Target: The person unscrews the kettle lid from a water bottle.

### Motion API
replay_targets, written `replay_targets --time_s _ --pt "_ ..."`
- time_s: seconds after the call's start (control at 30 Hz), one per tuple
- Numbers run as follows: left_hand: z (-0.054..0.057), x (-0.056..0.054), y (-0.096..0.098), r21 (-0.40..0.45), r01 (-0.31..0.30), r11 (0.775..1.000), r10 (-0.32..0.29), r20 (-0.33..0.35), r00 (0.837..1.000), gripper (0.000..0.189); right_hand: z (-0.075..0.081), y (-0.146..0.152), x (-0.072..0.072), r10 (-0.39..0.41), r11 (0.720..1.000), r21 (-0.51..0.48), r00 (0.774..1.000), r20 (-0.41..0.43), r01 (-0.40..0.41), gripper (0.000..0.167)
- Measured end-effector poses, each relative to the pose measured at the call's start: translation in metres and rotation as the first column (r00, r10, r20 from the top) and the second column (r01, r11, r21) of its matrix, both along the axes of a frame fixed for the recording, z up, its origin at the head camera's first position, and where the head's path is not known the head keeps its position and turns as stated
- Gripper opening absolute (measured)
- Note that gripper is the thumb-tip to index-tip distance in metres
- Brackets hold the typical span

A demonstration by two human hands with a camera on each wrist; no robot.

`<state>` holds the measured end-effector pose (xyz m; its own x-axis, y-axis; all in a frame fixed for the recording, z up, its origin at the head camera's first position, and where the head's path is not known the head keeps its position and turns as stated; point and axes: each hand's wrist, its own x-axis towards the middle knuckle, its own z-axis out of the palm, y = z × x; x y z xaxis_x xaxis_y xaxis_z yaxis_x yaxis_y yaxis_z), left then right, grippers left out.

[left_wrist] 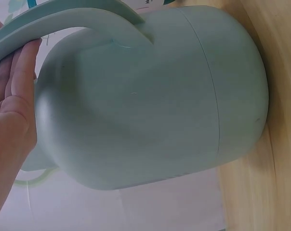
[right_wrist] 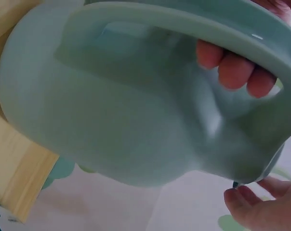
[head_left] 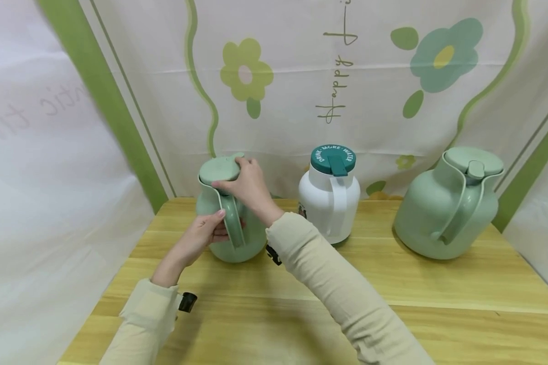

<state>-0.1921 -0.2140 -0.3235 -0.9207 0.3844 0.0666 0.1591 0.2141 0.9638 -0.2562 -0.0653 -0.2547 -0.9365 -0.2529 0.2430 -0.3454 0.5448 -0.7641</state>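
Observation:
A pale green insulated jug [head_left: 251, 238] stands upright on the table at the left. My left hand [head_left: 201, 233] grips its handle [head_left: 232, 223], thumb on the outside and fingers passing through the gap. In the right wrist view those fingertips [right_wrist: 232, 72] show under the handle. Above, my right hand [head_left: 251, 190] spans the jug's round lid [head_left: 218, 170], thumb at the near edge and fingers at the far right edge. A small tab on the lid points toward the back right, beside the fingers. The jug's smooth body [left_wrist: 136, 106] fills most of the left wrist view.
A white jug [head_left: 329, 203] with a dark teal lid stands right of the hands, near the right forearm. Farther right is another pale green jug [head_left: 443, 213], lid on. The wooden table [head_left: 255, 324] ends at a printed cloth backdrop [head_left: 292, 101].

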Motion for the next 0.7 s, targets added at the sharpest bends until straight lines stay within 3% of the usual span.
replay_targets --time_s 0.1,0.23,0.47,0.7 --pt "0.0003 -0.0002 0.0000 0.003 0.004 1.000 -0.004 -0.001 1.000 0.067 -0.0002 0.0013 -0.0023 -0.016 1.000 0.011 1.000 -0.008 0.016 0.081" --pt "0.0009 -0.0003 -0.0002 0.002 -0.001 1.000 0.001 -0.001 1.000 0.067 0.0015 0.0038 -0.0062 0.021 1.000 0.009 1.000 0.000 -0.021 0.079" --pt "0.0019 -0.0001 0.0001 -0.017 -0.004 1.000 0.004 -0.010 1.000 0.066 0.0022 0.0081 -0.0099 0.062 0.992 -0.112 0.996 0.060 -0.055 0.070" --pt "0.0014 -0.0010 0.0001 -0.025 -0.014 1.000 0.014 -0.011 1.000 0.066 0.0027 0.0079 -0.0078 0.043 0.994 -0.097 0.999 0.020 -0.041 0.065"
